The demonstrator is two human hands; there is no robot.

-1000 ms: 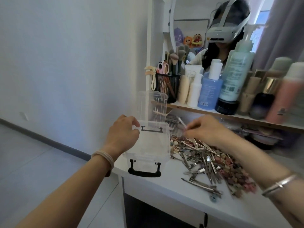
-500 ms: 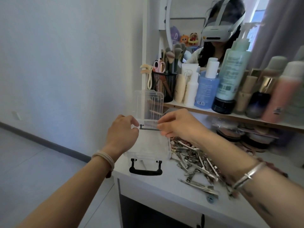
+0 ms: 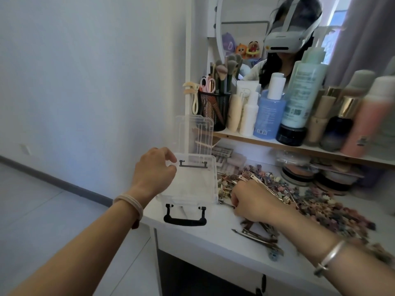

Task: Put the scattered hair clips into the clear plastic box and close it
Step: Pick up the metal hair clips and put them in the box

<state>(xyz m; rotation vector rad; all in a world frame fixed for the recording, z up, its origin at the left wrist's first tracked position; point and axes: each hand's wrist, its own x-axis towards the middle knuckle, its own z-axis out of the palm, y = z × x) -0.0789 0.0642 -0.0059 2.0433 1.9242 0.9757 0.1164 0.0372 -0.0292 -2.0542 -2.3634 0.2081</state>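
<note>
Bracing the clear plastic box (image 3: pixel 193 185) at the corner of the surface (image 3: pixel 213 230), the left hand (image 3: pixel 154 170) is gripping its rim while the right hand (image 3: pixel 254 199) is clutching hair clips (image 3: pixel 320 206) from the pile just beside it, and a tangled bunch in that grip is risking a spill floorward.

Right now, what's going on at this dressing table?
A person is packing hair clips into a clear plastic box. The left hand grips the box's back left rim, and its lid stands open. The right hand is curled into the pile beside the box, apparently gathering some. Most of the clips lie loose on the table.
</note>
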